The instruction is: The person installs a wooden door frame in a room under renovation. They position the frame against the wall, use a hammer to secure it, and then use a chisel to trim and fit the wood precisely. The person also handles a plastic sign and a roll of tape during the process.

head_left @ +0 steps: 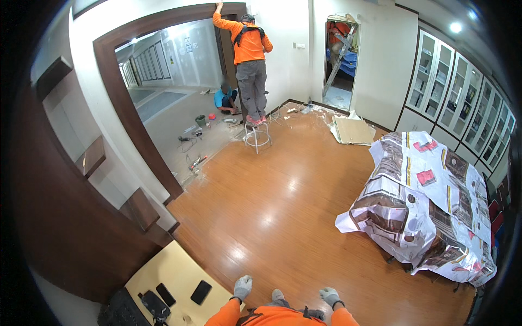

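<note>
My left hand [242,287], in a grey work glove, hangs in front of me near the edge of a pale yellow table [187,266]. Its fingers are curled in, and nothing shows in it. My right hand [330,296], gloved the same way, hangs over the wooden floor [283,217] with its fingers loosely apart and holds nothing. Two dark phones, one [201,292] near my left hand and another [166,294] farther left, lie on the table. Beside them is a black pouch [154,305].
A person in orange [250,46] stands on a round metal stool [258,138] at the doorway. Another person [224,99] crouches beyond, near scattered tools. A third is behind a ladder [340,57]. Printed sheeting [391,201] covers furniture at right; flat boards [353,130] lie by the wall.
</note>
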Motion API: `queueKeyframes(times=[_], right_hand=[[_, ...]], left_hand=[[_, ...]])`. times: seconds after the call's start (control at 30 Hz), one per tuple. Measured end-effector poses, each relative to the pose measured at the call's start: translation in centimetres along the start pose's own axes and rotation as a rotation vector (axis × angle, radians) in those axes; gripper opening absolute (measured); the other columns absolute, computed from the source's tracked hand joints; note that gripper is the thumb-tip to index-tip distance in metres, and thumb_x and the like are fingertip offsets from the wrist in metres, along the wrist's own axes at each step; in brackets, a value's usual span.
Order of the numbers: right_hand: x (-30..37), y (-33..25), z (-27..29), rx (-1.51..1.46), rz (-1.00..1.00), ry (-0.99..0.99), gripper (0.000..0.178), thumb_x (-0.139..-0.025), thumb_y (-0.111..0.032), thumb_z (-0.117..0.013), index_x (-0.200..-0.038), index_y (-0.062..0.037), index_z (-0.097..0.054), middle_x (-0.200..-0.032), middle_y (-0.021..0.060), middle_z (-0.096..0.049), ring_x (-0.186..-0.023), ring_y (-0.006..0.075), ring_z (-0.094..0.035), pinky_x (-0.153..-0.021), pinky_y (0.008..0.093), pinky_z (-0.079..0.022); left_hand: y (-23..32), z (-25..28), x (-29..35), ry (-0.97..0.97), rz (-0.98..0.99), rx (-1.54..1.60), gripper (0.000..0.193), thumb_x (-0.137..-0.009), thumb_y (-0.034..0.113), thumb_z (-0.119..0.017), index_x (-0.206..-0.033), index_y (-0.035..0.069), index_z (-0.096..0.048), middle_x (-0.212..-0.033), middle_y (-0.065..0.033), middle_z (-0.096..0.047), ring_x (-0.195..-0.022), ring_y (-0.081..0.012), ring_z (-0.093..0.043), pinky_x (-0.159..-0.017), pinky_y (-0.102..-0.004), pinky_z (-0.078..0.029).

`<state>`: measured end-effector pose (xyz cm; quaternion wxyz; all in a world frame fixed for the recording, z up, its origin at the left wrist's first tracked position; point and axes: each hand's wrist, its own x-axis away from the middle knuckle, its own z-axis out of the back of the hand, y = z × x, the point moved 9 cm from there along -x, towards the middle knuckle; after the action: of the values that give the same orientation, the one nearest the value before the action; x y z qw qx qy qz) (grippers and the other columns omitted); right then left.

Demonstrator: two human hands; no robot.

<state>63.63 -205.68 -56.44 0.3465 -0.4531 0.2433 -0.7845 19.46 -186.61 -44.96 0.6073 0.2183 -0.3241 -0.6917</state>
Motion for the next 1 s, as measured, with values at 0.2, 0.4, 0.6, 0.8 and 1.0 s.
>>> queueKeyframes(times=[0.2, 0.4, 0.6, 0.8, 1.0], right_hand=[[-4.8, 4.4, 4.8, -0.016, -0.207, 0.047, 0.034, -0.091, -0.032, -0.062, -0.104, -0.0038, -0.074, -0.087, 0.0113, -0.073, -0.078, 0.0217, -0.069, -0.072, 0.0352, -0.056], [-9.0, 7.7, 3.6, 0.913, 0.149, -0.409, 0.033, -0.094, -0.036, -0.053, -0.107, -0.0157, -0.075, -0.114, 0.0124, -0.074, -0.109, 0.0293, -0.07, -0.089, 0.0421, -0.056], [-22.8, 2.3, 13.4, 0.871, 0.057, -0.389, 0.027, -0.092, -0.029, -0.054, -0.103, -0.0159, -0.075, -0.112, 0.0136, -0.073, -0.106, 0.0345, -0.07, -0.089, 0.0466, -0.056], [-45.0, -10.6, 29.8, 0.888, 0.477, 0.176, 0.018, -0.087, -0.027, -0.06, -0.084, -0.0136, -0.072, -0.088, 0.0164, -0.072, -0.079, 0.0359, -0.068, -0.073, 0.0493, -0.053], [-65.2, -28.8, 37.5, -0.328, 0.081, 0.188, 0.019, -0.092, -0.021, -0.065, -0.096, -0.0031, -0.07, -0.068, -0.0002, -0.061, -0.058, 0.0113, -0.055, -0.053, 0.0282, -0.045]], left_hand=[[8.2, 0.2, -14.4, 0.035, -0.069, 0.048, 0.024, -0.097, 0.026, -0.058, -0.104, 0.007, -0.071, -0.106, -0.0171, -0.072, -0.103, -0.0359, -0.067, -0.091, -0.0444, -0.053], [11.5, -4.5, -27.1, -0.069, 0.065, 0.186, 0.024, -0.098, 0.025, -0.06, -0.107, 0.006, -0.071, -0.109, -0.0174, -0.071, -0.106, -0.0351, -0.067, -0.092, -0.0423, -0.053], [9.2, -6.4, -37.0, 0.043, 0.122, -0.061, 0.025, -0.094, 0.026, -0.06, -0.098, 0.004, -0.071, -0.099, -0.0204, -0.072, -0.098, -0.0397, -0.067, -0.087, -0.0458, -0.053], [4.4, -9.5, -40.7, 0.079, 0.376, -0.197, 0.027, -0.087, 0.025, -0.059, -0.085, 0.001, -0.071, -0.075, -0.0225, -0.07, -0.072, -0.0353, -0.07, -0.068, -0.0445, -0.055], [3.4, -12.6, -44.9, -0.079, 0.754, -0.19, 0.03, -0.083, 0.027, -0.059, -0.091, 0.003, -0.076, -0.092, -0.0221, -0.073, -0.093, -0.0407, -0.07, -0.085, -0.0479, -0.055]])
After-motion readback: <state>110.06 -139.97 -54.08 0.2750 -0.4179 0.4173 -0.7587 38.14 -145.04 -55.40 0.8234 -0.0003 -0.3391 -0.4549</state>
